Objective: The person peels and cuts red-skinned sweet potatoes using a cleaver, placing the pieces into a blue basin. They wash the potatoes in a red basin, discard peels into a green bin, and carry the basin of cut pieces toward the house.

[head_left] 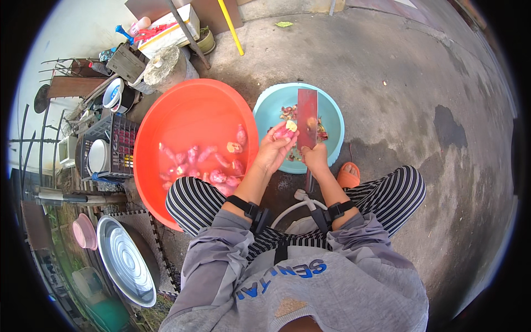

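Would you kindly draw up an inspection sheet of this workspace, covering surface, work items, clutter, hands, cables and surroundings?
Surface: concrete floor, with darker patches.
Work items: pink root, pale flesh exposed at one end; cleaver; blue basin holding scraps; red tub holding more roots.
Clutter: crate, metal basin and pink bowl, all at the left.
Hands: left hand holds the root; right hand grips the cleaver, blade above the blue basin.
Cables: nothing seen; a pale tube curves between the legs.
Surroundings: pale wall; yellow pole ahead.
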Action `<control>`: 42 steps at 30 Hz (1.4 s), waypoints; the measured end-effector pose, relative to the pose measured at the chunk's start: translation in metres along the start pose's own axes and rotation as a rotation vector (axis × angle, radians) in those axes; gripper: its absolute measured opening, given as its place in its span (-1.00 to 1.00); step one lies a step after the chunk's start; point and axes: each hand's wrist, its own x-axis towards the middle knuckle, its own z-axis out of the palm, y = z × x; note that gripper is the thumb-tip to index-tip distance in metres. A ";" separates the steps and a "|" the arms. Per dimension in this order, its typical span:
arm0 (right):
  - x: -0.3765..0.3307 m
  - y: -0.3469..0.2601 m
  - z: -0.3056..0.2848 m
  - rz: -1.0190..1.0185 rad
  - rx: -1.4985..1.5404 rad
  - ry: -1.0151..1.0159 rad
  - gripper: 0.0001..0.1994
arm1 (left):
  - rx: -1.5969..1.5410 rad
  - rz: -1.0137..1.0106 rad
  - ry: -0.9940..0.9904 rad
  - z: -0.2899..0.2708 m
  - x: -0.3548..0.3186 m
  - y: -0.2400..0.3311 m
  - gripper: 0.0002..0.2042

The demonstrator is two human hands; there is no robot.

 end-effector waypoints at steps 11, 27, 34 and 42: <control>-0.004 -0.008 -0.004 -0.181 -0.116 0.105 -0.85 | 0.404 0.205 -0.110 0.070 -0.022 0.040 -0.41; -0.001 -0.006 0.022 -0.095 -0.123 -0.011 -0.90 | 0.484 0.491 0.330 -0.051 -0.142 0.257 -0.68; 0.006 -0.003 0.035 -0.036 -0.139 0.017 -0.83 | 0.400 -0.115 0.397 -0.189 -0.105 0.134 -0.48; 0.008 -0.006 0.056 0.104 -0.222 0.156 -0.88 | 0.671 0.140 0.803 -0.342 -0.126 0.193 -0.63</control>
